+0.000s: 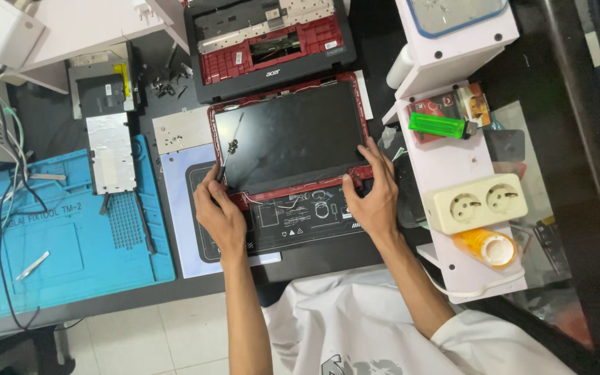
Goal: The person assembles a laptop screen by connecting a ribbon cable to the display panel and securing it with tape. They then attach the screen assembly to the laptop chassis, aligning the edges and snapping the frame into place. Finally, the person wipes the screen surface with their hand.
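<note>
Two bare hands frame the red-rimmed laptop screen panel (289, 137) lying flat on the dark printed work mat (293, 219) before me. My left hand (218, 208) pinches a thin black screwdriver (230, 149) at the panel's lower left corner, its shaft slanting up over the dark glass. My right hand (373, 191) is spread wide, fingers pressed on the panel's lower right edge. Just beyond sits the opened red-and-black laptop base (268, 43). A blue silicone repair mat (64, 229) lies to the left; a cream double wall socket (477, 201) rests on the white shelf (452, 160) to the right.
</note>
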